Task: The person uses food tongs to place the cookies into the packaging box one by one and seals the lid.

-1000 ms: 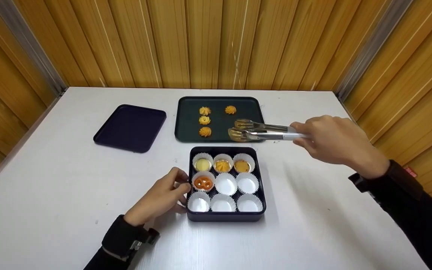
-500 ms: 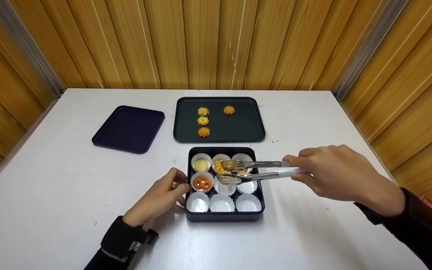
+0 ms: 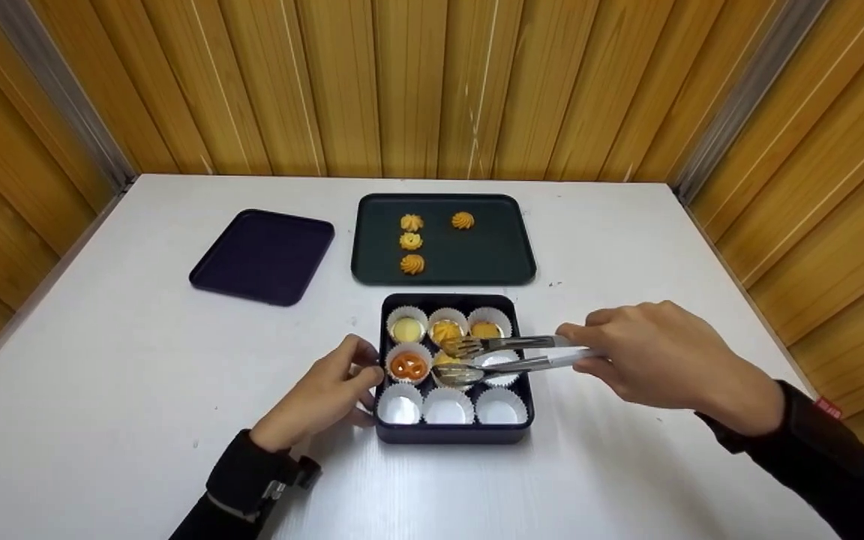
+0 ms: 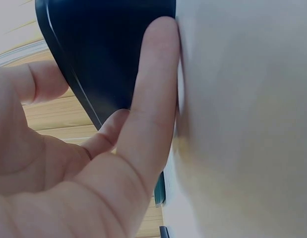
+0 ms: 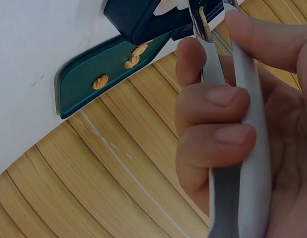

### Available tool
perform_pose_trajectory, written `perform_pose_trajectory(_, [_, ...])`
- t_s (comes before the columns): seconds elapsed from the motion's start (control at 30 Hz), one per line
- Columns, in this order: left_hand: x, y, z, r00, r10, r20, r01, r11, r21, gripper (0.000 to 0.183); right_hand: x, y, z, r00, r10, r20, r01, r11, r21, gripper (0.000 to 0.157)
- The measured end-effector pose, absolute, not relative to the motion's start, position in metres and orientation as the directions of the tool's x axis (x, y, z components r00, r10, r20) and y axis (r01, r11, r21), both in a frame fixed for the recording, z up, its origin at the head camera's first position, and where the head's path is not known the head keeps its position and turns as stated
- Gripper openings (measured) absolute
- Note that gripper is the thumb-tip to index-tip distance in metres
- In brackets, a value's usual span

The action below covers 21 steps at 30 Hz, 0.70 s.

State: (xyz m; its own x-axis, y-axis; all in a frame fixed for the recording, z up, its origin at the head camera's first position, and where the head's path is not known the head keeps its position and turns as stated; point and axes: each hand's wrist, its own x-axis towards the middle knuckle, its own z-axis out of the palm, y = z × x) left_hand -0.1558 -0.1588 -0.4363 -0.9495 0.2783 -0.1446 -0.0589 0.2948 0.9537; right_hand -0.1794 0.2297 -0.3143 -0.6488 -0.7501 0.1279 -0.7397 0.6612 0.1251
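Note:
My right hand (image 3: pixel 646 356) grips metal tongs (image 3: pixel 552 343) with its fingers curled round the handles. The tongs' tips reach over the middle cup of a dark box (image 3: pixel 453 433), and a yellow cookie (image 3: pixel 445 359) shows partly between them, in or just above that cup. On the box's left wall rest the fingers of my left hand (image 3: pixel 327 390); in the left wrist view one finger (image 4: pixel 155 84) lies along the wall near the table. White paper cups line the box. A pretzel (image 3: pixel 409 366) sits in the middle-left cup, and a piped cookie (image 3: pixel 445 331) in the back-middle one.
Behind the box lies a green tray (image 3: pixel 499 255) with several piped cookies on it. A dark square lid or tray (image 3: pixel 263 256) is at the back left. Wood-panelled walls (image 3: pixel 402 90) edge the white table (image 3: pixel 102 390).
My right hand has brought the tongs down and towards me from beside the green tray to the box's middle cup, where a yellow cookie now shows. My left hand has stayed at the box.

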Motion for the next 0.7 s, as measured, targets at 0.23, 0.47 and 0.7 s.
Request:
perform_pose_trajectory(0.23, [-0.156, -0.1595, -0.4369, -0.949, 0.281, -0.14, -0.053, 0.297, 0.953, 0.03, -0.1804, 0.2276, -0.316, -0.656, -0.744, 0.124, -0.734, 0.668, 0.122, 0.027])
perform_pose_trajectory(0.47, [-0.1565, -0.1592, -0.4373, -0.95, 0.277, -0.146, -0.06, 0.298, 0.953, 0.03, -0.1812, 0.2274, -0.3173, -0.659, -0.74, 0.137, -0.731, 0.673, 0.117, 0.03])
perform_pose_trajectory(0.7, [-0.1556, -0.1594, -0.4364, -0.949, 0.28, -0.147, -0.058, 0.3, 0.952, 0.032, -0.1821, 0.2304, -0.3143, -0.665, -0.732, 0.149, -0.726, 0.68, 0.1, 0.03])
